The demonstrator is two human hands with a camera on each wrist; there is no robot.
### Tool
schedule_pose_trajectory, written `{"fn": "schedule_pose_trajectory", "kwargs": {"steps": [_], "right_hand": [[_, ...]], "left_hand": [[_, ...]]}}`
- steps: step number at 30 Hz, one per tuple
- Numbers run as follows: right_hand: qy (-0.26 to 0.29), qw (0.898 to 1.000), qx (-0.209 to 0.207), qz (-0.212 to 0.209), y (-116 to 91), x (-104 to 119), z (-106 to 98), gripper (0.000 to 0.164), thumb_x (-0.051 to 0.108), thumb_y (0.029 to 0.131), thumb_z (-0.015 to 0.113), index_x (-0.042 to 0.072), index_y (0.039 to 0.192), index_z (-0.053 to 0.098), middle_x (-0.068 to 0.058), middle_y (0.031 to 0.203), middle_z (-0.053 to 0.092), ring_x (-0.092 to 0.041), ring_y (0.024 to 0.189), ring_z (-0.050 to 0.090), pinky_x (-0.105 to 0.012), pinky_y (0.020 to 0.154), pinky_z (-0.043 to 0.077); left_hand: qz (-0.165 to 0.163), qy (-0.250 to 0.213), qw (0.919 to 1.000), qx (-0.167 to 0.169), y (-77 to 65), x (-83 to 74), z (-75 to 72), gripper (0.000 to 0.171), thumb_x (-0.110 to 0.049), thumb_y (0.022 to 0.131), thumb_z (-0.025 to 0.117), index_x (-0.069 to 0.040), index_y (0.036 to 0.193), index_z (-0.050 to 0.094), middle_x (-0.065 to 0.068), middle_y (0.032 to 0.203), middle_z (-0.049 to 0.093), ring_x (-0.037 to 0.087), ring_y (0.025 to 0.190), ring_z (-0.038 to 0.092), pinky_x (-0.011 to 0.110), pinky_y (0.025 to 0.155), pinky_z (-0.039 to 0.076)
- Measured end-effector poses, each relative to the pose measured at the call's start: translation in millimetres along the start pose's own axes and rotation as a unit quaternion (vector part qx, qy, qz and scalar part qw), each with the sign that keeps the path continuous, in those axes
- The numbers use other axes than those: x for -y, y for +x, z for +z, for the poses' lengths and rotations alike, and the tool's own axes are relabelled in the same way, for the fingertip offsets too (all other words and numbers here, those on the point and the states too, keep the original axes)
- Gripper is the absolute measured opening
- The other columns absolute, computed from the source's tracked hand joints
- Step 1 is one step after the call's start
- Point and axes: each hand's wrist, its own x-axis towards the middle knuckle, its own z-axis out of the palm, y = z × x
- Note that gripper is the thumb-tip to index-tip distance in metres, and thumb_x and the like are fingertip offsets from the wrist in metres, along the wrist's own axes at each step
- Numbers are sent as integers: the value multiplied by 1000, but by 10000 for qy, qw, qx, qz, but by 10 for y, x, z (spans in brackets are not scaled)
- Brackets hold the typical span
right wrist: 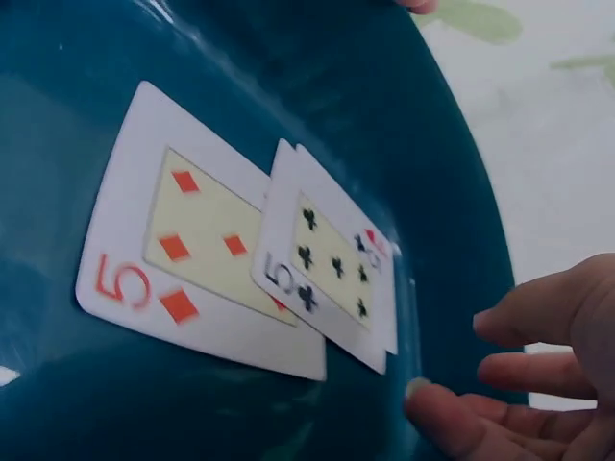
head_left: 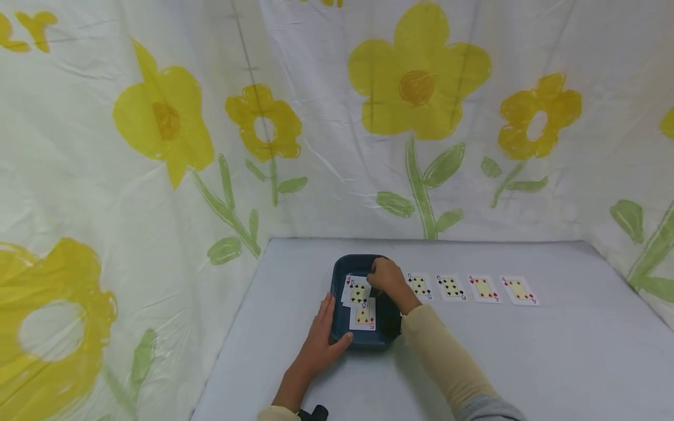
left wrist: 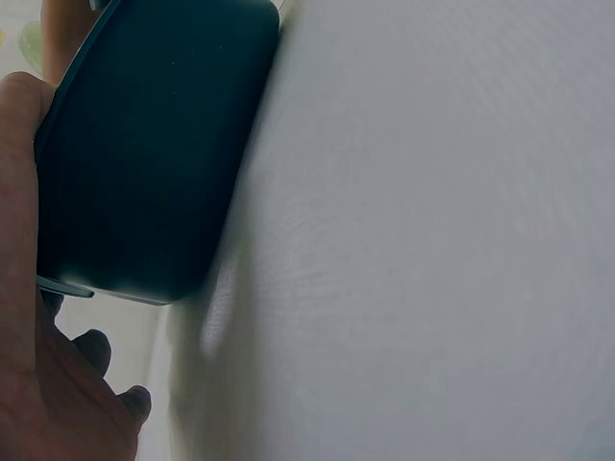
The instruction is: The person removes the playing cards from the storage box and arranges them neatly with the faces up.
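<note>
A dark teal tray (head_left: 361,344) stands on the table with playing cards in it. The five of diamonds (right wrist: 211,259) lies nearest the person. Overlapping it is the five of clubs (right wrist: 322,254), with another red-marked card partly hidden beneath. My left hand (head_left: 319,339) holds the tray's near left corner, thumb at the near rim and fingers along the left outer side. Over the far right part of the tray is my right hand (head_left: 388,278). In the right wrist view its thumb and fingers stand apart, beside the clubs card, with nothing visible between them.
Right of the tray, a row of face-up cards lies on the white table (head_left: 526,362): a black five (head_left: 419,285), a black six (head_left: 451,287), the four of hearts (head_left: 484,289) and the four of diamonds (head_left: 520,290). A flower-printed curtain (head_left: 326,193) hangs behind.
</note>
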Motion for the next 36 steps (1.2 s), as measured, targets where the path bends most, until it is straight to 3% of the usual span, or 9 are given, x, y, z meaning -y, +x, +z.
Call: {"fn": "schedule_pose_trajectory", "kwargs": {"steps": [6,15,18,23,29,36], "right_hand": [[-277,9990,340,36,36,33,68,13,11,90,66,0,86,60,-11,70,57,-19,50,61,-31,51,50],[-652,9954,679,193,79,60,181,13,9,94,63,-2,100,66,-11,81,62,-20,57,61,-31,52,51],[-803,9933,815,181,82,74,217,23,17,95,66,-4,104,68,-14,91,63,-23,72,60,-38,67,54],[-1080,9890,994,206,102,82,282,59,40,88,76,-6,122,65,-25,124,55,-36,102,58,-52,93,49],[-1155,9881,991,227,121,61,351,91,50,72,88,-8,134,55,-27,133,48,-45,121,50,-56,100,45],[-1211,9894,799,92,106,105,322,85,35,66,95,-5,131,57,-25,129,49,-44,121,49,-56,98,46]], "left_hand": [[7,-41,10000,30,-10,-4,13,86,-41,96,62,-10,162,15,1,168,5,25,152,9,60,116,15],[-21,-50,10000,69,-13,4,18,87,-40,96,63,-12,162,14,-2,168,5,21,152,8,57,117,14],[-30,-37,9999,90,-11,-1,11,86,-40,96,62,-13,162,14,-3,168,5,20,152,8,57,117,13],[-36,-29,9999,99,-20,-7,-1,86,-41,96,62,-12,162,15,-3,168,5,20,152,8,57,117,14],[-49,-71,9999,116,-25,5,-9,86,-42,96,62,-12,162,15,-3,168,5,21,152,8,58,117,14],[-8,-109,9999,58,3,-1,-24,87,-41,96,63,-13,162,14,-4,168,4,20,152,7,57,118,12]]}}
